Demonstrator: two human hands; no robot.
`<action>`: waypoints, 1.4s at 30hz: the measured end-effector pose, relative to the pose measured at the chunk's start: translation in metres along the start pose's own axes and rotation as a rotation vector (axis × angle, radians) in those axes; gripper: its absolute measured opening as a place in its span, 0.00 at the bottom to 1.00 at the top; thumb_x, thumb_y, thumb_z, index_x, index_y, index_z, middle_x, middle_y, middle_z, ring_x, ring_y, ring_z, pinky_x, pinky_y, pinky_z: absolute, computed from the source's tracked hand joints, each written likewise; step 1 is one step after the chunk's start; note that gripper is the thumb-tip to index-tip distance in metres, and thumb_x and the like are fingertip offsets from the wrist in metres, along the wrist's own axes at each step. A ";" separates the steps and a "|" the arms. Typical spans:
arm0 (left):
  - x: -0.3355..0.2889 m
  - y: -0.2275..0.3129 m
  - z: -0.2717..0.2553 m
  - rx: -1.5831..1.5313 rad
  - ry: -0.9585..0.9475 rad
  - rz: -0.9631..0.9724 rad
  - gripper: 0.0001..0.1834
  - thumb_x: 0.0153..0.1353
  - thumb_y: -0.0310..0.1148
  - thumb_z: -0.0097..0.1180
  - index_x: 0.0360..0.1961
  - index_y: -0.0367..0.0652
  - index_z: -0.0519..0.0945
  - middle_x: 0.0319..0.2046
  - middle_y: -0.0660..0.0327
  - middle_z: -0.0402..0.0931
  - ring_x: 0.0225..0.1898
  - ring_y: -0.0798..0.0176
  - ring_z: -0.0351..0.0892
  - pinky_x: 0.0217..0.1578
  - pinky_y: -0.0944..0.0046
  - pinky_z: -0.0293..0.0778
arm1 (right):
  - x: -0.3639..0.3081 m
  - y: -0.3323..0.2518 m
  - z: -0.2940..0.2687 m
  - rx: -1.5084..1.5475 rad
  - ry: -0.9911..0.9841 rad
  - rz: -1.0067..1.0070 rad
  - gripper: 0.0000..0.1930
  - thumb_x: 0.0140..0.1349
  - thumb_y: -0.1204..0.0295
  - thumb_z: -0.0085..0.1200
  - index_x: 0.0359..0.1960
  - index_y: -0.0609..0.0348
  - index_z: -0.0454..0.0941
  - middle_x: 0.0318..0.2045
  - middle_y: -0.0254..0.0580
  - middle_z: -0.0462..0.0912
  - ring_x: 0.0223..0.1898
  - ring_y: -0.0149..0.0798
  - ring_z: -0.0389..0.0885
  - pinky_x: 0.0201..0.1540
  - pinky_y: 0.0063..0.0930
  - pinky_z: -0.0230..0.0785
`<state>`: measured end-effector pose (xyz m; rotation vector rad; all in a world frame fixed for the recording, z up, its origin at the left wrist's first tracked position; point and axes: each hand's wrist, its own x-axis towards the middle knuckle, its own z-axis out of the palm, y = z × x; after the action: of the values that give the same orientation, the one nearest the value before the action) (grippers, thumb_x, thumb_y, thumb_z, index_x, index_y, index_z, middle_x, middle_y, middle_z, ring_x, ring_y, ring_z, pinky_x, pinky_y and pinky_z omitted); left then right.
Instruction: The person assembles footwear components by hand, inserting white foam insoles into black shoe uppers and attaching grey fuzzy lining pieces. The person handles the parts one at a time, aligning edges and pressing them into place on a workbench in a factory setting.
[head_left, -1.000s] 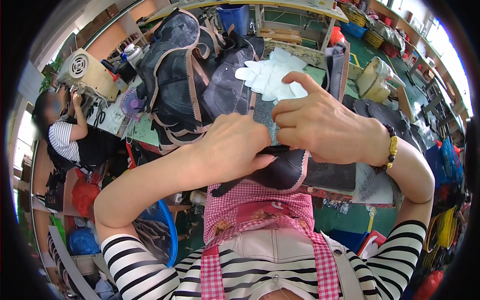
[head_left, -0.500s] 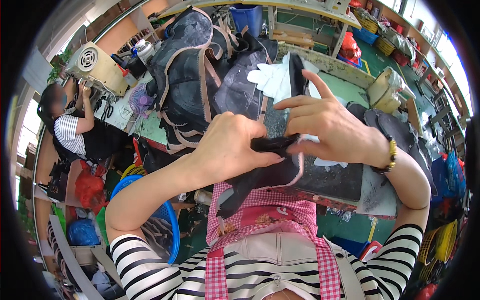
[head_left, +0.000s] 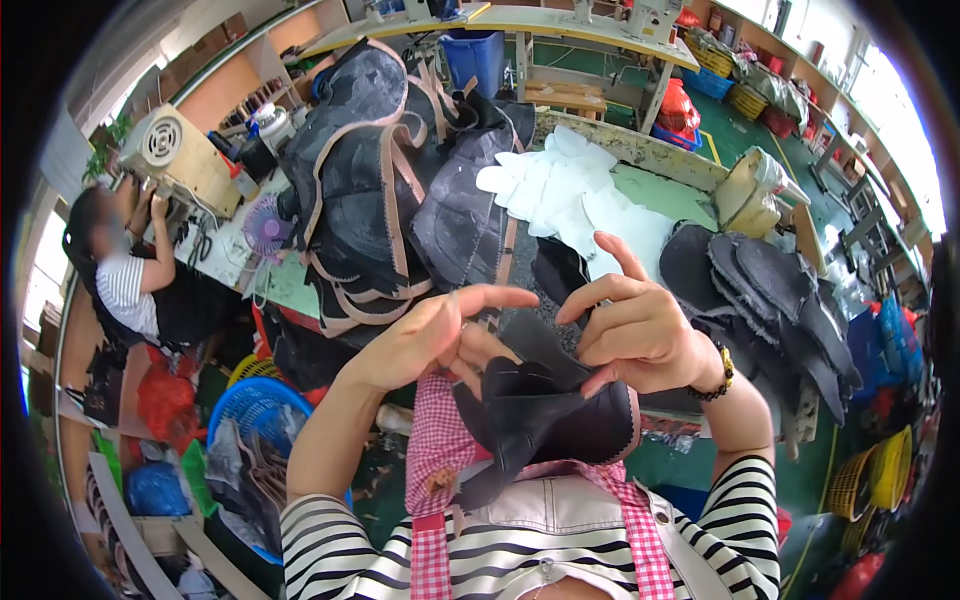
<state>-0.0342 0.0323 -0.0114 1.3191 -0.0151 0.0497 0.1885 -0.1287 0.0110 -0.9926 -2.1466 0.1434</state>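
A black leather shoe upper (head_left: 550,425) with a zigzag-cut edge hangs folded in front of my apron. My right hand (head_left: 640,335) pinches its upper right edge between thumb and fingers, with the index finger raised. My left hand (head_left: 430,340) is at the upper's left side, its fingers apart and stretched out. Some of its lower fingertips are close against or behind the black leather, so their contact is partly hidden. Just beyond my hands, another black piece (head_left: 560,270) lies beside a spread of white cut sheets (head_left: 560,180) on the bench.
Black uppers with tan edging (head_left: 355,200) are heaped at the back left. Dark curved pieces (head_left: 760,280) lie stacked on the right. A purple fan (head_left: 267,225) stands near a co-worker (head_left: 125,270) at a beige machine (head_left: 175,155). A blue basket (head_left: 262,395) is at lower left.
The upper has come down closer to my apron and is opened out more. My left hand has loosened from its pinch, fingers now extended. The view has shifted, uncovering more white sheets.
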 end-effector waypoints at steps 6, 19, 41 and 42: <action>0.002 -0.059 0.020 -0.051 0.260 0.016 0.17 0.67 0.40 0.54 0.38 0.33 0.79 0.27 0.62 0.80 0.31 0.72 0.80 0.30 0.72 0.77 | -0.010 -0.002 -0.003 0.037 0.087 0.015 0.12 0.47 0.61 0.67 0.21 0.54 0.80 0.23 0.26 0.80 0.41 0.38 0.80 0.70 0.55 0.40; 0.000 -0.020 0.049 0.352 0.444 0.272 0.19 0.52 0.18 0.65 0.44 0.37 0.73 0.38 0.57 0.80 0.38 0.70 0.81 0.40 0.72 0.77 | -0.003 0.010 -0.009 0.048 -0.040 0.118 0.11 0.38 0.73 0.70 0.20 0.53 0.76 0.21 0.25 0.76 0.39 0.37 0.80 0.68 0.57 0.46; 0.003 -0.022 0.055 0.211 0.480 0.418 0.10 0.52 0.17 0.66 0.31 0.36 0.76 0.24 0.64 0.78 0.24 0.80 0.74 0.24 0.79 0.66 | -0.016 0.010 0.002 0.536 0.000 0.083 0.14 0.46 0.73 0.70 0.21 0.58 0.72 0.29 0.40 0.82 0.40 0.44 0.82 0.63 0.53 0.53; 0.003 -0.023 0.057 0.238 0.502 0.445 0.10 0.52 0.16 0.66 0.31 0.36 0.76 0.24 0.64 0.78 0.24 0.80 0.74 0.24 0.79 0.66 | -0.016 0.008 0.003 0.536 0.010 0.085 0.14 0.47 0.72 0.70 0.21 0.59 0.73 0.28 0.41 0.81 0.39 0.44 0.82 0.61 0.50 0.58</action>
<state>-0.0288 -0.0286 -0.0190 1.4882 0.1284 0.7795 0.1983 -0.1337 -0.0041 -0.7600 -1.9026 0.7118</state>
